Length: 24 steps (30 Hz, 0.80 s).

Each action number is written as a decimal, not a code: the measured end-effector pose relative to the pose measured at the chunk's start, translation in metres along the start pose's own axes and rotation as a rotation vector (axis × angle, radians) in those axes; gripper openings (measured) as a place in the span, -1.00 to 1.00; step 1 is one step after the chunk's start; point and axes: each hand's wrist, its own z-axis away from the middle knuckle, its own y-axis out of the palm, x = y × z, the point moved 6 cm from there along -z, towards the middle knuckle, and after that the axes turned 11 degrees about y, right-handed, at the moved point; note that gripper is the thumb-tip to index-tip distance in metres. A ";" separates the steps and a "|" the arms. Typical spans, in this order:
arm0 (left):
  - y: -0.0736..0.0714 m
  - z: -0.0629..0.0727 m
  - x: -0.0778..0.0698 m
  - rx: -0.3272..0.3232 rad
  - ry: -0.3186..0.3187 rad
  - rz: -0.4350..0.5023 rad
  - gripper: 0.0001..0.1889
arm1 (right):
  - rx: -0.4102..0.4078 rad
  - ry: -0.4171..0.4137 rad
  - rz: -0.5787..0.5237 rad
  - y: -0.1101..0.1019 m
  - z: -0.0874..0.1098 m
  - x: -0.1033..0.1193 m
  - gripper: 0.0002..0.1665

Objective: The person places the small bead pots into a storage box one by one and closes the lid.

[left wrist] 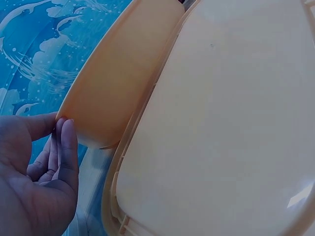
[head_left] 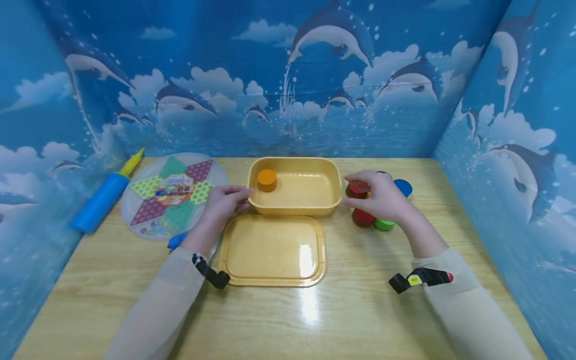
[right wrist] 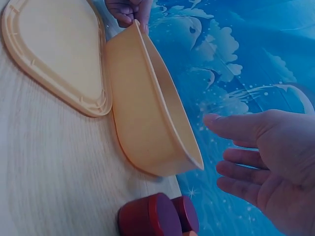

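Observation:
A yellow plastic tub (head_left: 294, 211) stands towards the back of the table, with one orange round block (head_left: 267, 180) inside at its left end. My left hand (head_left: 223, 201) pinches the tub's left rim; in the left wrist view, thumb and fingertips meet at the edge of the tub (left wrist: 115, 83). At the opposite end is my right hand (head_left: 380, 194), thumb and fingers spread and relaxed. The right wrist view shows that hand (right wrist: 275, 162) apart from the tub (right wrist: 138, 105), holding nothing. A matching yellow lid (head_left: 273, 250) lies flat in front of the tub.
Beneath and beside the right hand sit red (head_left: 362, 218), green (head_left: 384, 225) and blue (head_left: 403, 188) round pieces. On the left are a round star-patterned board (head_left: 175, 192), a blue pump (head_left: 101, 200) with a yellow tip, and a small blue object (head_left: 176, 241). Dolphin-print cloth (head_left: 288, 90) walls the table.

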 end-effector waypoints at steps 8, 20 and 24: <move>0.000 0.003 -0.002 0.011 -0.004 0.004 -0.63 | -0.041 0.023 -0.032 -0.006 0.022 -0.026 -0.31; 0.001 0.003 -0.002 0.006 -0.027 -0.006 -0.65 | -0.092 0.083 0.013 -0.012 0.049 -0.064 -0.26; 0.000 0.004 -0.002 0.010 -0.023 -0.011 -0.64 | -0.119 0.093 0.035 -0.012 0.054 -0.073 -0.27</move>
